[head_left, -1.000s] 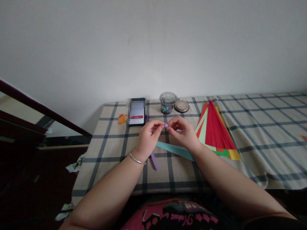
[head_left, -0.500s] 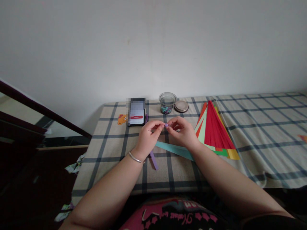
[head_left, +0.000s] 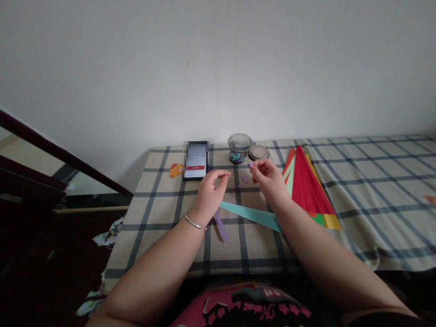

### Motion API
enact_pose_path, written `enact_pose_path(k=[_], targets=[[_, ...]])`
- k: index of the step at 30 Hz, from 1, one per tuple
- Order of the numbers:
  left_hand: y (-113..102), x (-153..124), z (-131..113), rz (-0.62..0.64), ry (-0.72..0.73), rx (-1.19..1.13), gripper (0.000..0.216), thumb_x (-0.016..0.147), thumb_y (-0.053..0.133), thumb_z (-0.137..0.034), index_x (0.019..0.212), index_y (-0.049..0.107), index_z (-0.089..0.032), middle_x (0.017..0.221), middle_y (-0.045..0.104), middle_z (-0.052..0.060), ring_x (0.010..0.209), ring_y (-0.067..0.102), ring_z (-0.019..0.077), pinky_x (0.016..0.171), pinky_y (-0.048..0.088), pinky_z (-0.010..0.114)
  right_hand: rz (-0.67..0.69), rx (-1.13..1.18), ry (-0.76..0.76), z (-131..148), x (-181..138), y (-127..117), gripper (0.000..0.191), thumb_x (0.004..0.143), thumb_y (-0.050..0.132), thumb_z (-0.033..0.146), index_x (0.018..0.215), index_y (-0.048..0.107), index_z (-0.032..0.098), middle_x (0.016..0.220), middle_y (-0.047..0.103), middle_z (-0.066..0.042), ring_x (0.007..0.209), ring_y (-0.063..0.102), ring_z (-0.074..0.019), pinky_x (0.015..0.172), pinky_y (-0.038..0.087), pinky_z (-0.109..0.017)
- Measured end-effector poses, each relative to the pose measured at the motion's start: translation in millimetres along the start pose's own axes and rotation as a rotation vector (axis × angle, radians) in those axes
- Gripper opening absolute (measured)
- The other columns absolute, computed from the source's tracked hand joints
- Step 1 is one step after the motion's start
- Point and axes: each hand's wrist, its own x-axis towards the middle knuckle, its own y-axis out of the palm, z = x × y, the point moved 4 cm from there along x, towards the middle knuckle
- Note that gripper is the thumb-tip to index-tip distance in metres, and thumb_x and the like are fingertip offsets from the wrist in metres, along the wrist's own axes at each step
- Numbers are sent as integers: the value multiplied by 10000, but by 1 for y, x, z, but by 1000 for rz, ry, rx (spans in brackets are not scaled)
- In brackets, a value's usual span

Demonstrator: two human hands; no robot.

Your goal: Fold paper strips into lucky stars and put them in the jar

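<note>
My right hand (head_left: pixel 269 180) pinches a tiny purple paper star (head_left: pixel 250 165) between thumb and forefinger, raised above the checked cloth and short of the clear jar (head_left: pixel 239 148). My left hand (head_left: pixel 211 190) hovers to the left with thumb and forefinger curled close and nothing visible in them; a silver bangle circles its wrist. Small purple paper scraps (head_left: pixel 244 180) lie on the cloth between the hands. A teal paper strip (head_left: pixel 248 213) runs under my right wrist, and a purple strip (head_left: pixel 220 226) lies below my left wrist.
The jar holds several coloured stars; its lid (head_left: pixel 258 152) lies beside it. A phone (head_left: pixel 196 160) rests at the back left with a bear sticker (head_left: pixel 175 170) next to it. A fan of red, green and yellow strips (head_left: pixel 304 186) lies to the right. The checked table (head_left: pixel 156 218) ends at the left.
The hands have parted. The right hand lifted the purple star away toward the jar, and the left hand let go and stayed behind. Purple scraps now show on the cloth.
</note>
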Motion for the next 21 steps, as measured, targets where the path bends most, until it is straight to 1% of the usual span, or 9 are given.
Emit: enact_pose_path(k=[3,6,9,11,16,21], targets=[[1,-1,-2,14,28,13,135,886,531,-206,911,661,-177,914,710,48,886,659,166,844,518,322,-20,-17,-9,9,8,-2,355,695,707,492,787,530,199,620,493,49,483,424,-73,443,355,-214],[1,-1,-3,20,38,26,129,878,539,-195,906,663,-175,909,709,49,880,659,168,846,518,327,-18,-75,-72,19,20,-2,344,714,694,495,793,524,207,618,500,42,497,419,-84,445,351,-221],[1,-1,-3,22,35,18,130,877,536,-188,902,663,-180,908,711,49,877,661,169,842,522,329,-20,-141,-91,22,34,0,337,720,687,498,800,540,206,606,502,36,507,419,-93,445,339,-226],[1,-1,-3,22,37,9,130,877,533,-188,900,662,-184,906,712,47,873,662,168,838,524,327,-44,-162,-84,21,43,0,337,713,688,499,803,549,206,564,470,50,474,384,-86,429,306,-224],[1,-1,-3,20,29,-13,131,879,532,-201,900,662,-187,909,713,49,874,666,171,841,528,333,-53,-201,-61,12,60,3,335,700,685,498,782,546,204,507,432,70,425,338,-77,412,249,-228],[1,-1,-1,21,5,-43,133,881,531,-211,910,658,-184,922,709,59,885,663,174,838,530,335,-56,-228,-63,6,64,3,336,699,680,503,776,552,202,507,456,64,420,352,-76,414,239,-228]])
